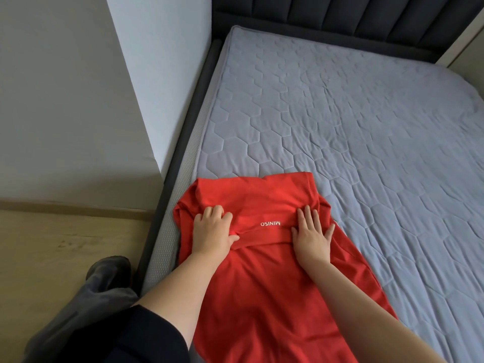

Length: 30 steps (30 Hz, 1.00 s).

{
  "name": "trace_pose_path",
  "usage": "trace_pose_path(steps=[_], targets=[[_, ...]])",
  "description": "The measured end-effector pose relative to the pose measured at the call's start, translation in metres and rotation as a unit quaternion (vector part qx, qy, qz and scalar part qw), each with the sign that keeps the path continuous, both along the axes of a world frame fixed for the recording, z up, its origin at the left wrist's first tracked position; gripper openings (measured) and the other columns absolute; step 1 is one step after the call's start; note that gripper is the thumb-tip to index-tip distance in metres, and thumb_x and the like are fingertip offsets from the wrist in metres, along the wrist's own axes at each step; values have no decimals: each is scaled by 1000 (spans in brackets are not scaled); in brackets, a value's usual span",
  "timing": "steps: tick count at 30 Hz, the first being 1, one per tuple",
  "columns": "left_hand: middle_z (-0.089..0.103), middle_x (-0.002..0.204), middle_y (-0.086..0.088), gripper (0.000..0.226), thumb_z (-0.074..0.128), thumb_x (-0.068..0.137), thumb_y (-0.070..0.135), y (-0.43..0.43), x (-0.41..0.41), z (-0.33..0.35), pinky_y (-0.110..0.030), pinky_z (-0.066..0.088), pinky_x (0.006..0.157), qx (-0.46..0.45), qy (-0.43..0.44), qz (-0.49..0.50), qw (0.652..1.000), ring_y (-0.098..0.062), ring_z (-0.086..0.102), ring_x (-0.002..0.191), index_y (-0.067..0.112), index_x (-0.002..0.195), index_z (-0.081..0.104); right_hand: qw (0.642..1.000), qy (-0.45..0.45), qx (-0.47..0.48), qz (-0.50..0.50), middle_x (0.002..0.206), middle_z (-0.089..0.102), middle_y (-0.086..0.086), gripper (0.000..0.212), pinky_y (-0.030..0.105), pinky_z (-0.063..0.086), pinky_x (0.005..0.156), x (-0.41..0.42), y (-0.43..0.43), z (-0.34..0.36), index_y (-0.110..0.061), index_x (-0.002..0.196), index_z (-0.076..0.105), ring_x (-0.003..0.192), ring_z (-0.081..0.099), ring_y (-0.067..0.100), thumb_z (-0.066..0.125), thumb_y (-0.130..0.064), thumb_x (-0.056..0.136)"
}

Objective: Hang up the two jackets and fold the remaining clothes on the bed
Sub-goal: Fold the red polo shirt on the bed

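Note:
A red T-shirt [262, 284] with small white lettering lies on the near left part of the bed [340, 113], its top part folded over toward me. My left hand [213, 231] lies on the left side of the folded flap, fingers bent, thumb pinching the flap's lower edge. My right hand [311, 234] presses flat on the right side of the flap with fingers spread. No jackets and no other clothes are in view.
The bed has a grey quilted mattress cover and a dark padded headboard [340, 14] at the far end. A white wall corner [157, 87] stands left of the bed. Wooden floor [52, 244] and my dark-trousered leg [86, 305] are at lower left.

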<state>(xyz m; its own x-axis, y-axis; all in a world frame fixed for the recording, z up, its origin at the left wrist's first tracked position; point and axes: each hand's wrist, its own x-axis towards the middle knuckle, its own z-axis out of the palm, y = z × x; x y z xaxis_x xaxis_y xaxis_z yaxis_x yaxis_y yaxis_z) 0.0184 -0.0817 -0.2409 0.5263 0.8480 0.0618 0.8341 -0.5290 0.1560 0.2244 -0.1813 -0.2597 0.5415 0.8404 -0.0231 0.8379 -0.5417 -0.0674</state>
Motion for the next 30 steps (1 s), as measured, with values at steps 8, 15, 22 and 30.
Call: trace_pose_path(steps=[8,15,22,30], targets=[[64,104,-10,21,72,78,26,52,2,30,-45,44,83,119,-180,-45,975,-34,57,100,11,93,72,979,36,193,43,150,33,12,54,48,3,115,7,42,36,-8,135,46,143,20,28,52,-3,81],[50,136,-4,50,54,92,41,106,23,38,-45,22,110,-122,90,-31,988,-24,36,132,22,137,41,973,61,-117,187,152,27,-1,76,50,2,115,31,127,66,-24,145,27,145,9,22,59,-13,76],[61,121,-5,49,74,76,42,138,10,45,-36,47,93,-208,114,3,971,-26,57,114,19,117,60,949,-73,-261,161,117,57,-1,34,48,19,109,66,145,87,-22,112,55,121,42,22,66,-26,80],[59,113,-12,34,67,85,33,155,18,107,-36,42,82,7,13,83,996,-33,57,105,9,108,58,970,-213,47,105,94,63,10,19,39,28,86,77,146,138,-8,85,63,98,51,30,55,0,70]])
